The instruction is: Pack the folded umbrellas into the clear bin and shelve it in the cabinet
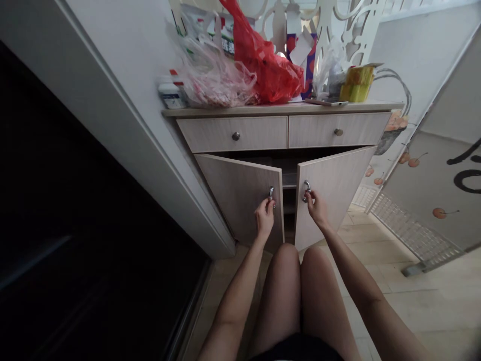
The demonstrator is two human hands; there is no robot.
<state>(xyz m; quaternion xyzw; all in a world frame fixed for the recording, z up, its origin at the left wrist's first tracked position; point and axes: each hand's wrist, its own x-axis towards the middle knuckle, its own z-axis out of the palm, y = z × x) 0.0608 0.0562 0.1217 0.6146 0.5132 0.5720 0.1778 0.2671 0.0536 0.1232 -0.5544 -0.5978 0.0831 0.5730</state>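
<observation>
Flanking the gap [289,203], left cabinet door [240,198] at nine o'clock and right cabinet door [338,188] at three stood ajar, metal handles [271,191] finger-pinched by left hand [265,216] and right hand [318,208]. Swinging them seemed the step; next likely needed even control.

Bags [272,70] & box [309,65] on cab. top [376,107], tub [171,96] at L end. 2 drawers [210,135] under top, 2 doors [240,188] under those. L hand [265,214] on L door handle [271,191], R hand [317,206] on R door handle [307,185].

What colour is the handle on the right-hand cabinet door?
The handle is shiny silver, best seen in the head view.
</observation>
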